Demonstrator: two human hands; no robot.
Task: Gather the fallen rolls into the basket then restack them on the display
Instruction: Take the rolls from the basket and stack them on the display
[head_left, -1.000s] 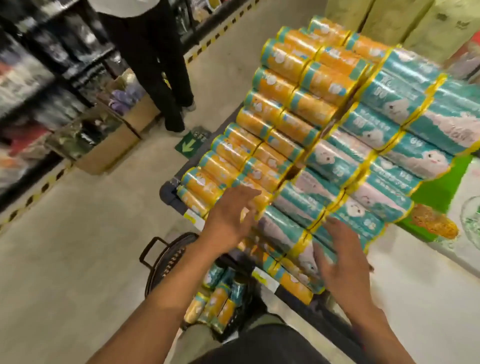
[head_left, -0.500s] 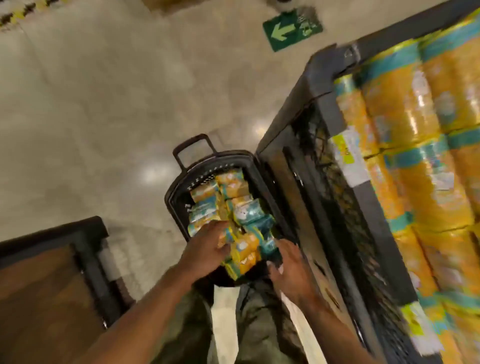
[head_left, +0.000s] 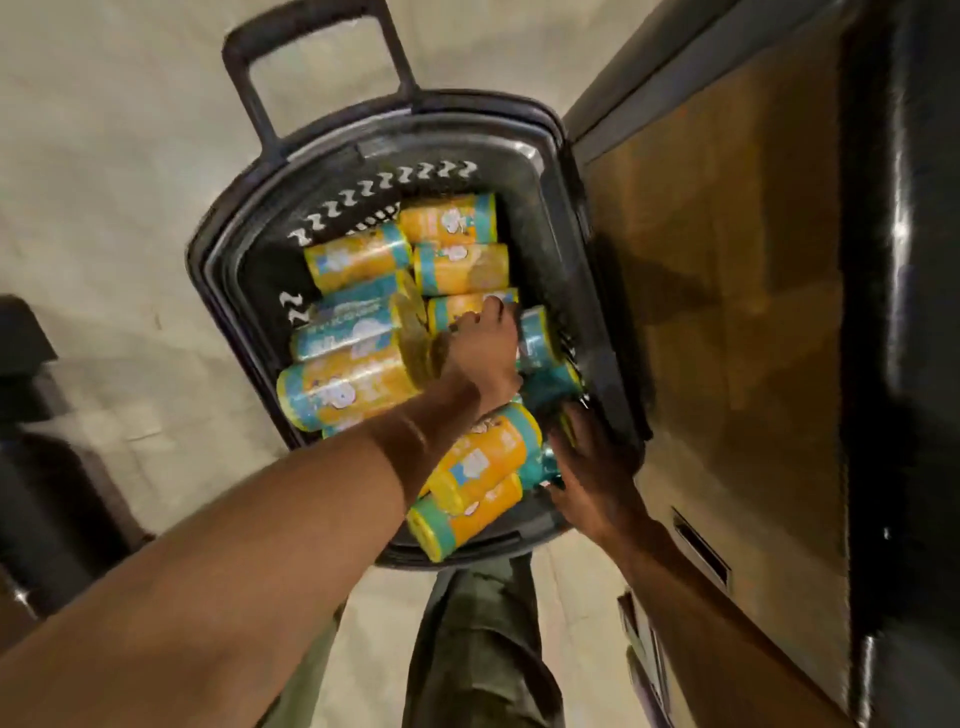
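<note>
Step in hand: gathering looks done, restacking underway, judging by the full basket and no strays showing on the visible floor.

Rolls: heaped in the basket every which way, mostly orange with teal ends, a few teal ones toward the right wall.

Basket: on the floor, pull handle pointing away, parked just beside the dark frame of the display (only its lower side panel in view, no stacked rows visible from here).

Left hand: down in the middle of the heap, fingers curled over an orange roll, thumb at its near side. Reads as a grasp on that one.

Right hand: at the near right corner, up against a teal roll. Can't tell if wrapped around it or just resting there, too dark and blurry.

Next move, best guess: lifting a roll or two straight up without dragging the neighbours, then turning right and up to the display.

Needs: a firm wrap (shiny film, probably slippery) and laying each roll sideways in line with its row.

Watch for: loose rolls at the near rim tipping out by the trouser leg.
</note>
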